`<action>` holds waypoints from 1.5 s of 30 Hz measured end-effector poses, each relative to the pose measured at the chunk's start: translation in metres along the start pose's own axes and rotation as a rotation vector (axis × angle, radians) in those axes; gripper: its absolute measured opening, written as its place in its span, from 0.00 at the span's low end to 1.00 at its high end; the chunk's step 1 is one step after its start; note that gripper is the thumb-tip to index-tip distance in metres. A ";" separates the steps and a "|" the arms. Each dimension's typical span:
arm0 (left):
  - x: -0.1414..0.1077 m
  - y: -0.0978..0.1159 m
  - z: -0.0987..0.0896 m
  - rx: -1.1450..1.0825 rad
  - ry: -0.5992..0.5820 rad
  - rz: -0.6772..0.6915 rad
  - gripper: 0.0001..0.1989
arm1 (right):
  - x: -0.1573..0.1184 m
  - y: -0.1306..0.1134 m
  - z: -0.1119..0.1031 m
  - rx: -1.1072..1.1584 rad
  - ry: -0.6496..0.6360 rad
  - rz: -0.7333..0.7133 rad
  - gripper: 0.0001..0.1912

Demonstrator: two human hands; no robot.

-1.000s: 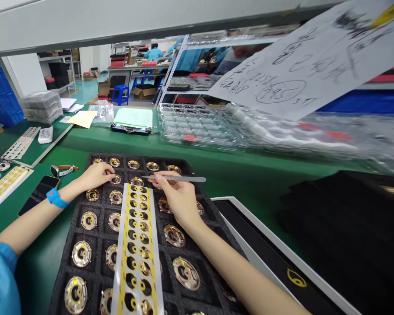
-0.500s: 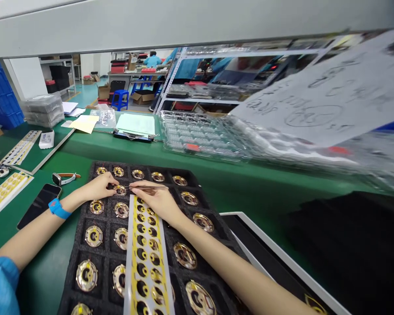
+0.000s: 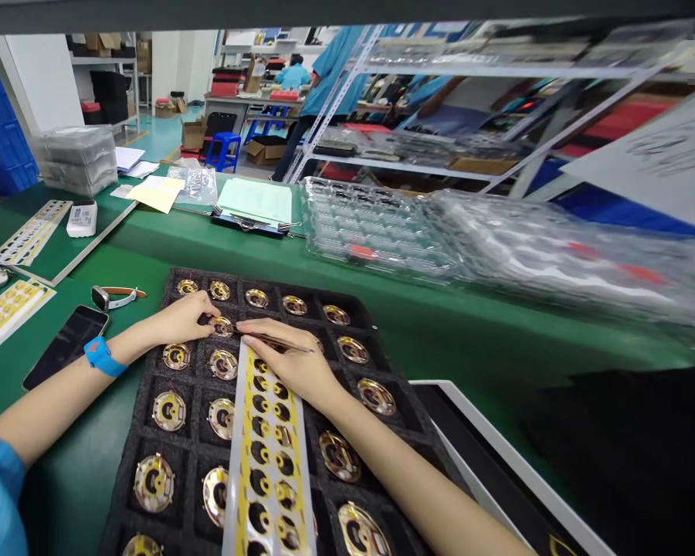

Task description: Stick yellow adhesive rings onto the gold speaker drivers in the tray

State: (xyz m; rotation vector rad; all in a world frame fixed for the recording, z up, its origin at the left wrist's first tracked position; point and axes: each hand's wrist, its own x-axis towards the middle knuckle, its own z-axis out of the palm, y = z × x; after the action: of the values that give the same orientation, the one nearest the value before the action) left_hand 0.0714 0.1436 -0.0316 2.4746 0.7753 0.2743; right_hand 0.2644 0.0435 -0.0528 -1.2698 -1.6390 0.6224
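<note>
A black foam tray (image 3: pixel 194 448) holds round gold-rimmed watch-like parts in its square pockets. My left hand (image 3: pixel 188 320) reaches over its far left area, with thumb and fingertips closed at the left edge of one round part (image 3: pixel 223 327). My right hand (image 3: pixel 293 359) grips slim tweezers (image 3: pixel 289 345), their tips pointing left at that same part. The exact contact of the tips is too small to make out. Beneath my right wrist, a strip of yellow adhesive pieces (image 3: pixel 271 463) on white backing lies lengthwise across the tray.
Left of the tray are a phone (image 3: pixel 66 347), a smartwatch (image 3: pixel 116 296) and another yellow sticker sheet (image 3: pixel 11 313). A clipboard (image 3: pixel 255 202) and clear plastic trays (image 3: pixel 376 232) line the raised back ledge. A white-edged box (image 3: pixel 498 455) sits at right. A person in blue (image 3: pixel 333 73) stands beyond.
My view has tilted down and shifted slightly, showing more of the shelf and a person behind it. Both hands stay at the same round part; the tweezers have tilted a little.
</note>
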 end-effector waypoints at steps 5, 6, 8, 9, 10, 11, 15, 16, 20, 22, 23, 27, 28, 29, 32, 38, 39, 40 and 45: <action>0.000 0.001 -0.002 0.006 -0.007 0.000 0.11 | 0.001 -0.005 0.002 -0.028 0.008 -0.026 0.07; 0.000 0.001 -0.002 0.007 -0.007 -0.002 0.11 | 0.001 -0.005 0.002 -0.033 0.014 -0.024 0.07; 0.000 0.001 -0.002 0.010 -0.009 -0.005 0.11 | 0.001 -0.006 0.003 -0.044 0.034 -0.015 0.07; 0.001 0.002 -0.002 0.012 -0.011 -0.006 0.12 | 0.001 -0.006 0.004 -0.049 0.047 -0.008 0.07; 0.001 0.002 -0.002 0.014 -0.012 -0.008 0.12 | 0.000 -0.005 0.005 -0.054 0.063 0.000 0.07; 0.001 0.002 -0.002 0.017 -0.012 -0.011 0.12 | 0.000 -0.005 0.005 -0.059 0.081 0.010 0.07; 0.002 0.003 -0.003 0.033 -0.012 -0.023 0.14 | 0.000 0.000 0.005 -0.064 0.151 0.062 0.08; 0.002 0.003 -0.003 0.036 -0.015 -0.022 0.15 | 0.001 0.002 0.004 -0.060 0.163 0.078 0.08; 0.002 0.005 -0.005 0.057 -0.051 0.008 0.18 | 0.004 0.016 0.002 -0.021 0.165 0.154 0.11; 0.001 0.006 -0.006 0.079 -0.082 0.027 0.17 | 0.005 0.020 0.002 0.010 0.158 0.189 0.11; 0.001 0.007 -0.006 0.092 -0.096 0.033 0.17 | 0.006 0.022 0.002 0.027 0.158 0.202 0.10; 0.001 0.008 -0.006 0.142 -0.111 0.036 0.19 | 0.009 0.019 -0.006 0.113 0.207 0.232 0.12; 0.000 0.009 -0.007 0.150 -0.107 0.038 0.19 | 0.009 0.017 -0.010 0.138 0.230 0.237 0.14; -0.001 0.010 -0.009 0.156 -0.100 0.040 0.19 | 0.009 0.014 -0.015 0.163 0.254 0.242 0.16; -0.007 0.017 -0.016 0.171 -0.039 0.040 0.18 | 0.003 0.007 -0.032 0.224 0.311 0.269 0.19; -0.014 0.043 -0.015 0.133 0.043 0.013 0.13 | -0.017 0.000 -0.044 0.306 0.337 0.329 0.20; -0.011 0.047 -0.011 0.121 0.022 0.009 0.13 | -0.018 0.000 -0.043 0.317 0.337 0.334 0.21; -0.007 0.049 -0.006 0.114 0.003 0.000 0.13 | -0.019 0.001 -0.043 0.326 0.337 0.338 0.21; 0.016 0.049 0.009 0.113 -0.029 -0.053 0.06 | -0.023 0.001 -0.042 0.352 0.314 0.346 0.22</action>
State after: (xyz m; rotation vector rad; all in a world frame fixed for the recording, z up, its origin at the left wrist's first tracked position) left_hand 0.1103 0.1152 -0.0119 2.5526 0.8642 0.1795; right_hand 0.3023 0.0164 -0.0438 -1.3163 -1.0091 0.8322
